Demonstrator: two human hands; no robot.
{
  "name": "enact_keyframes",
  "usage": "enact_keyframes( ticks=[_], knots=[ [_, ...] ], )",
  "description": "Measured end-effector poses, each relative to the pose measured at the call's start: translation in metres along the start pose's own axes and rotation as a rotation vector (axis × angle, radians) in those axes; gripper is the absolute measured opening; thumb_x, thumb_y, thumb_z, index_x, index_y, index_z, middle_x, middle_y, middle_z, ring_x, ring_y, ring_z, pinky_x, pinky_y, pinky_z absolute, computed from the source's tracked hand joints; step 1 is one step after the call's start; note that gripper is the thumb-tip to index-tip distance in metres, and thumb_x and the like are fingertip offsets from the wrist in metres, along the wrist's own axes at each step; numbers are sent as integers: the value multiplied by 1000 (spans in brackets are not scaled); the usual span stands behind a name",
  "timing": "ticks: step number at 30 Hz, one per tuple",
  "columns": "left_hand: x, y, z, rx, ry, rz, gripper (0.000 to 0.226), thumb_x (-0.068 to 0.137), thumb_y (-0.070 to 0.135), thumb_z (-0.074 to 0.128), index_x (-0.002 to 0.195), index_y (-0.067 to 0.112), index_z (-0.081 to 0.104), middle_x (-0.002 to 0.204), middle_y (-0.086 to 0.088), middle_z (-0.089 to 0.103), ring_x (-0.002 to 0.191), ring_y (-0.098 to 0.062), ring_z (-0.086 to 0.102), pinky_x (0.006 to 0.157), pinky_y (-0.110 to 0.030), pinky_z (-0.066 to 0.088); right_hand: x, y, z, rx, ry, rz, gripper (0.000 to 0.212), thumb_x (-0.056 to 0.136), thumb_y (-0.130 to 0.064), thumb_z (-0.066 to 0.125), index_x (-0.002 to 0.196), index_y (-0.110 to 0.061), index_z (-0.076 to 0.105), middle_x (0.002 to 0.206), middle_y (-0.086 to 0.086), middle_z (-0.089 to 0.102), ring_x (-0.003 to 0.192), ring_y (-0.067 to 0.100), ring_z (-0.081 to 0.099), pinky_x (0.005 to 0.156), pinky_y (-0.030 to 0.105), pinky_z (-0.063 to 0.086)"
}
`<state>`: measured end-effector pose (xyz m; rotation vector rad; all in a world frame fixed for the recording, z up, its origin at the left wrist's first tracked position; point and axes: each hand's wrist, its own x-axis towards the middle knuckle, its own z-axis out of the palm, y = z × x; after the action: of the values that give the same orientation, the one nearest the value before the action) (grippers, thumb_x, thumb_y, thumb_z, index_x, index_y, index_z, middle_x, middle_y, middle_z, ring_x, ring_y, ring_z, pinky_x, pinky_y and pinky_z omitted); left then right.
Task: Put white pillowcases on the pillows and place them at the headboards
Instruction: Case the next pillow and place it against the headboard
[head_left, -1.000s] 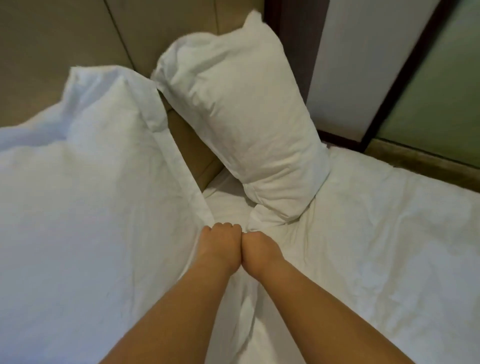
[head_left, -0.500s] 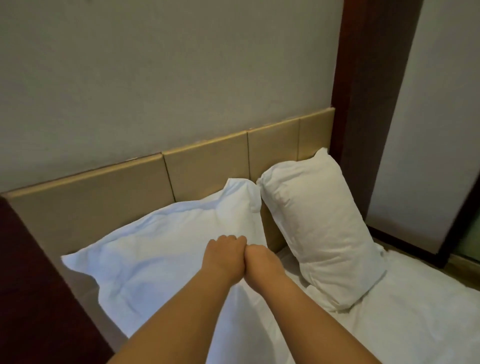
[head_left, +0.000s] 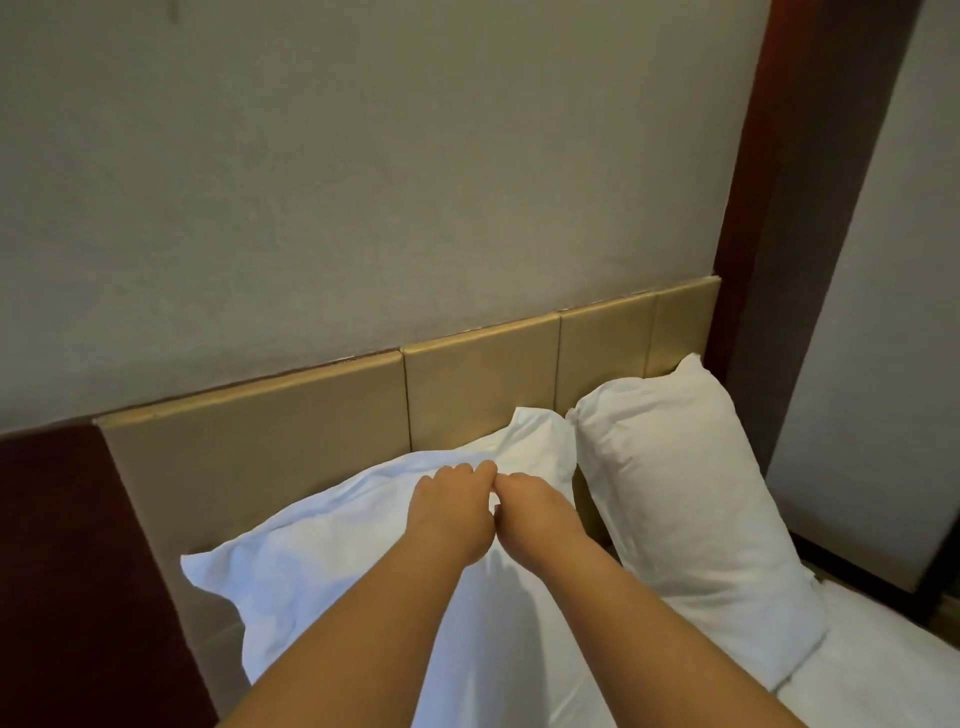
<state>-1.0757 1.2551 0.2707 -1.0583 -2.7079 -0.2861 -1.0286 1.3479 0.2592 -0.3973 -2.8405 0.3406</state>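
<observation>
White cotton-cased pillow (head_left: 332, 561) leans against the tan panelled headboard (head_left: 285, 431), with both hands on it.
Head view: the pillow's long axis runs along the headboard, and its top corner lies just beyond the knuckles. Left hand (head_left: 452, 512) and right hand (head_left: 535, 512) touch side by side, equally near. Fingers (head_left: 467, 470) of both are curled tight into the case fabric. A second white pillow (head_left: 685, 519) stands just right of it. Judged: placement nearly done.
</observation>
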Motion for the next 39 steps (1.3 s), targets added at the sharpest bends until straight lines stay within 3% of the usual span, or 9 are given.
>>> enact_keyframes(
  ticks=[9,14,19,24,27,29,33,37,39],
  knots=[
    [59,-59,21,17,23,-38,39,85,7,55,121,20,47,122,-4,47,105,-24,55,82,-31,40,77,-3,15,-190,-55,-17,32,94,-11,48,126,-15,51,123,7,59,108,26,57,87,35,47],
    [80,-80,36,128,9,-26,39,86,8,60,121,17,45,120,-4,49,101,-22,59,83,-31,39,116,1,34,-188,-74,3,49,88,-19,65,133,-21,44,137,1,48,116,23,55,96,33,49],
    [91,-83,46,198,10,34,27,94,6,40,115,13,56,118,-8,48,100,-25,53,87,-35,34,133,7,49,-167,-173,143,28,100,-17,41,126,-12,46,133,9,51,114,29,55,94,39,48],
    [102,-84,19,140,231,77,22,97,16,38,111,17,54,110,-3,48,96,-18,46,84,-30,34,149,2,29,-133,123,161,27,98,-22,50,124,-14,48,127,5,56,110,18,57,92,23,45],
    [104,-85,10,208,202,109,21,95,15,44,115,16,51,112,-6,46,99,-21,44,85,-32,34,154,-8,22,-94,152,156,34,95,-28,55,127,-17,48,130,3,54,113,17,55,97,23,43],
    [96,-86,12,222,154,103,29,86,14,60,114,17,50,109,-6,48,96,-23,47,82,-34,38,148,-14,22,-91,149,123,36,94,-31,57,127,-20,48,130,2,53,112,16,54,97,22,43],
    [68,-93,7,171,173,87,49,34,10,90,76,17,67,71,-6,58,58,-23,54,52,-32,43,121,-27,19,-141,158,30,34,92,-30,59,123,-19,50,127,3,54,108,17,55,92,24,45],
    [16,-92,-11,214,112,46,35,82,23,68,116,22,59,112,-5,57,97,-23,55,81,-34,41,87,-47,8,-140,90,34,48,91,-33,61,134,-21,44,135,4,51,117,20,54,98,29,44],
    [-11,-91,-19,198,82,-2,33,70,26,80,100,24,67,101,-4,62,87,-23,58,73,-35,46,64,-59,4,-134,47,38,47,92,-33,59,135,-20,44,135,5,52,115,21,55,97,29,45]
  ],
)
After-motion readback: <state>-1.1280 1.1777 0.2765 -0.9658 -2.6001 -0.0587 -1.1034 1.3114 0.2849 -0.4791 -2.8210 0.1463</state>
